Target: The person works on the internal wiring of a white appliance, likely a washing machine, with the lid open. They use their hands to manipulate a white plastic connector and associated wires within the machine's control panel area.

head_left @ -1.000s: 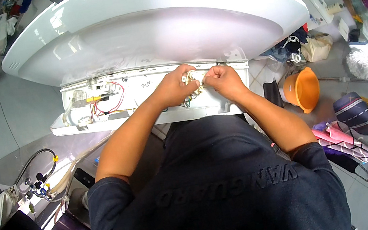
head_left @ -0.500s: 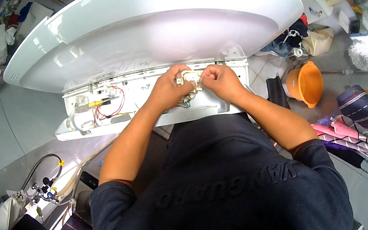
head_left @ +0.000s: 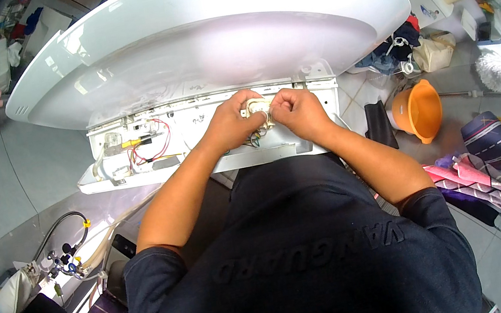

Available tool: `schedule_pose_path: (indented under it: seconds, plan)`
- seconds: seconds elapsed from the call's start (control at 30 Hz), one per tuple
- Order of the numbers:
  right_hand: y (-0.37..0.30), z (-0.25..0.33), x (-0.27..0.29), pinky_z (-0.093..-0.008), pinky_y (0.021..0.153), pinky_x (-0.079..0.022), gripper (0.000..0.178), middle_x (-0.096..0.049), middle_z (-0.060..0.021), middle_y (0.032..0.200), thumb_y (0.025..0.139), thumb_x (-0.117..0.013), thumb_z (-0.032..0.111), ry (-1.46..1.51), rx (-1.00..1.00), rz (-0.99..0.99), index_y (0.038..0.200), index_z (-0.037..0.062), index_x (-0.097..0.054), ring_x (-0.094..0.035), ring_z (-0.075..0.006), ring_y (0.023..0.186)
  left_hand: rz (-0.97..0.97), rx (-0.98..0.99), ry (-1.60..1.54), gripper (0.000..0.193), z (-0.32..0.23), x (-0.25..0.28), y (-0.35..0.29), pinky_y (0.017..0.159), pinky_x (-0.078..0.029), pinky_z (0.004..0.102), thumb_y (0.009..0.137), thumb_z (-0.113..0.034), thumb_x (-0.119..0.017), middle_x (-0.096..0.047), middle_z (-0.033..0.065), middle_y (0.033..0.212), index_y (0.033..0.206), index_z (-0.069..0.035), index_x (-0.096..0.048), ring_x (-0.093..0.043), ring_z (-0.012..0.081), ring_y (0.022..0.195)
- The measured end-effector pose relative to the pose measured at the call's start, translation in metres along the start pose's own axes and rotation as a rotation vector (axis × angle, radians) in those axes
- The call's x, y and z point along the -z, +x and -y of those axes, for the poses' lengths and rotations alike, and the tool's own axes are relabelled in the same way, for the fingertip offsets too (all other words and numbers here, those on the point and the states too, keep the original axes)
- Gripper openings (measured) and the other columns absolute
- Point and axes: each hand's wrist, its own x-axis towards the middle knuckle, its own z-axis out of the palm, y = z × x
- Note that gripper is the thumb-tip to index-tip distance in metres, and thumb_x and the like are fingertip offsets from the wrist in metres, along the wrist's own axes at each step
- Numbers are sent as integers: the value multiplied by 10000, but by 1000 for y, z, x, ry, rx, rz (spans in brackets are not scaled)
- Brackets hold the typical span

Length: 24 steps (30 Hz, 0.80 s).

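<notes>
Because the left hand [head_left: 233, 120] and right hand [head_left: 297, 112] both pinch the small cream part [head_left: 258, 108] just right of the red wires [head_left: 153, 144], a hard tug might snap a thin wire.

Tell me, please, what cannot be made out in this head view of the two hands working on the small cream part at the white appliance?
- Small cream part: mostly covered by the left hand and right hand; its shape stays unclear.
- Grip: fingertips overlap, so who pinches what is unclear.
- Wires in the open white housing: too small to trace their ends.
- Orange bucket: its inside cannot be judged.
</notes>
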Motion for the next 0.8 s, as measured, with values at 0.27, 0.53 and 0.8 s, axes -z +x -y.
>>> schedule_pose_path:
  seconds: [0.27, 0.53, 0.8]
  plan:
    - [-1, 1, -2, -241, 564, -393, 122, -556, 62, 671, 902, -713, 156, -24, 46, -30, 853, 48, -683, -461, -40, 621, -15, 0, -9, 366, 1, -2, 0, 798, -510, 275, 835, -127, -690, -667, 47, 979, 1186, -46, -622, -616, 119, 883]
    - [0, 3, -1, -258, 569, -407, 126, -564, 45, 669, 899, -711, 153, -67, 65, -36, 848, 44, -676, -475, -55, 621, -17, 2, -22, 371, 0, -1, 0, 810, -513, 285, 846, -146, -689, -674, 55, 991, 1196, -46, -620, -625, 128, 892]
    - [1, 4, 1, -319, 600, -482, 140, -640, -57, 677, 847, -737, 182, -70, 19, -7, 838, 49, -693, -587, -171, 615, -20, 2, -13, 379, 1, -1, 0, 803, -516, 288, 845, -164, -695, -679, 58, 987, 1198, -47, -620, -629, 131, 892]
